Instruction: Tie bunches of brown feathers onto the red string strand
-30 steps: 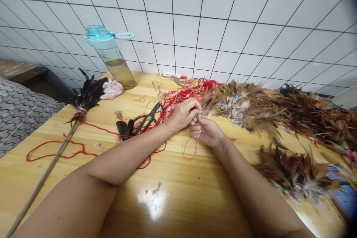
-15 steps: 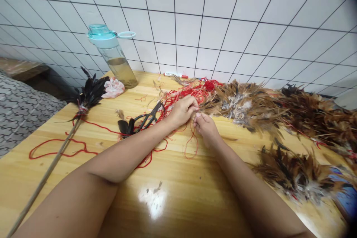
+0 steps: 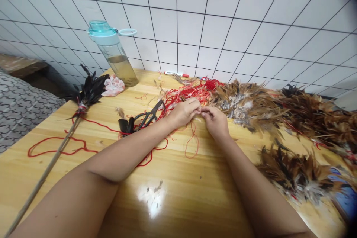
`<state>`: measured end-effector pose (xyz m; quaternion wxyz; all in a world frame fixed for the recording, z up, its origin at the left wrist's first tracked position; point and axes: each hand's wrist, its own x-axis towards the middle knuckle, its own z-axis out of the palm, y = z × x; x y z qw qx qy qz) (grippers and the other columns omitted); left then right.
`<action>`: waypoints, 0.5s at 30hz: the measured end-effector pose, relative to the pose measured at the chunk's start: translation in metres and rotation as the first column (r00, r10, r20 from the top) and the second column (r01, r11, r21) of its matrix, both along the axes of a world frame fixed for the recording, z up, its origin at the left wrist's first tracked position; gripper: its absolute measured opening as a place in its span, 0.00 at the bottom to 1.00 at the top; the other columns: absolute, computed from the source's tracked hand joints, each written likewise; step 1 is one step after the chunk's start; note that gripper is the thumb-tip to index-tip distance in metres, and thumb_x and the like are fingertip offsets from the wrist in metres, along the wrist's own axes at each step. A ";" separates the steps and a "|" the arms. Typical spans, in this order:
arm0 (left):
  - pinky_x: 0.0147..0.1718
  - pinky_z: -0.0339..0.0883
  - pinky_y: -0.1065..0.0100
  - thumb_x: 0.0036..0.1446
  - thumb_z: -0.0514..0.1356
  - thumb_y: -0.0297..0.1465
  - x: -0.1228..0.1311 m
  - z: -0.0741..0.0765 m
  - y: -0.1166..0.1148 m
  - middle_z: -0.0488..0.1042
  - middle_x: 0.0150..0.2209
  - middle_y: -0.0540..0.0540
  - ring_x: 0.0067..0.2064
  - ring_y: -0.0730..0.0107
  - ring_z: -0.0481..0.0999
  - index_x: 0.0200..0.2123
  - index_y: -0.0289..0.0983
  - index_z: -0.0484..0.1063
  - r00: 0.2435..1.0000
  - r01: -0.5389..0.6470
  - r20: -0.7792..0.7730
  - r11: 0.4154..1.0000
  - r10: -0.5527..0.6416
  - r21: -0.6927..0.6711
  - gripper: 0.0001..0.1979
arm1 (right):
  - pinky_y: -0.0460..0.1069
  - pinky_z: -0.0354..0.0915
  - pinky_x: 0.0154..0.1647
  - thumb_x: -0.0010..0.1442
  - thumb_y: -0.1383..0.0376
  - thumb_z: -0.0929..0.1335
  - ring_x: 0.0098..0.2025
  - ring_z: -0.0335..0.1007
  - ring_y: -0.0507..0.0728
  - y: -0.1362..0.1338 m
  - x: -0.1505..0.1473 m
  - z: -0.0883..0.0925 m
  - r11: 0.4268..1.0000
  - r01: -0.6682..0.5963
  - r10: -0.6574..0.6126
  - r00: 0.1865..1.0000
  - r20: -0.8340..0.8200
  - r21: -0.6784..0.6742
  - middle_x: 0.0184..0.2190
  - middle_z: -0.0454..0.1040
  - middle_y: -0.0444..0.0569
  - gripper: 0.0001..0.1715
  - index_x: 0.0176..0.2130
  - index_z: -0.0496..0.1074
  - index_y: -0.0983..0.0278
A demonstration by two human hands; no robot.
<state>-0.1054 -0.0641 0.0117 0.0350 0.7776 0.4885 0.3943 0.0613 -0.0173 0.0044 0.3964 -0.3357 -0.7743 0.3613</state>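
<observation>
My left hand (image 3: pixel 184 111) and my right hand (image 3: pixel 216 121) meet fingertip to fingertip over the wooden table (image 3: pixel 178 193), both pinched on a thin red string (image 3: pixel 192 141) that loops down below them. Just behind the hands lies a tangle of red string (image 3: pixel 192 91). A strip of brown feathers (image 3: pixel 245 102) stretches away to the right of my right hand. Black scissors (image 3: pixel 145 119) lie beside my left wrist.
A clear water bottle (image 3: pixel 115 55) with a teal lid stands at the back left, a pink cloth (image 3: pixel 113 85) beside it. A stick with black feathers (image 3: pixel 83 100) lies at the left, trailing red string. More brown feathers (image 3: pixel 292 171) cover the right. A marker (image 3: pixel 173 74) lies by the tiled wall.
My right hand has turned over from palm-up, risen and moved right until its fingertips meet the left hand's. The hanging red loop has shifted slightly with it.
</observation>
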 end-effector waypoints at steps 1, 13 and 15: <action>0.37 0.62 0.71 0.58 0.53 0.24 0.000 0.000 0.000 0.68 0.35 0.46 0.39 0.72 0.68 0.31 0.35 0.67 1.000 0.006 -0.016 1.000 -0.006 0.003 0.05 | 0.53 0.59 0.44 0.54 0.67 0.67 0.36 0.66 0.57 0.002 0.000 -0.001 1.000 -0.002 0.002 1.000 0.012 -0.002 0.34 0.74 0.47 0.08 0.33 0.76 0.57; 0.36 0.62 0.71 0.59 0.55 0.28 -0.001 -0.007 0.001 0.69 0.33 0.47 0.36 0.72 0.69 0.33 0.36 0.68 0.995 0.027 -0.094 0.999 -0.028 -0.018 0.04 | 0.48 0.60 0.35 0.54 0.65 0.65 0.31 0.66 0.53 0.009 0.004 -0.001 0.997 -0.050 0.062 0.980 0.192 -0.065 0.29 0.73 0.45 0.05 0.31 0.71 0.63; 0.34 0.61 0.72 0.58 0.55 0.28 0.000 -0.006 0.000 0.70 0.33 0.47 0.36 0.72 0.69 0.33 0.36 0.68 0.995 0.041 -0.086 0.998 -0.044 -0.037 0.03 | 0.48 0.59 0.36 0.54 0.68 0.63 0.33 0.65 0.54 0.007 0.003 0.002 0.999 -0.039 0.040 0.960 0.278 -0.007 0.29 0.73 0.46 0.06 0.29 0.70 0.63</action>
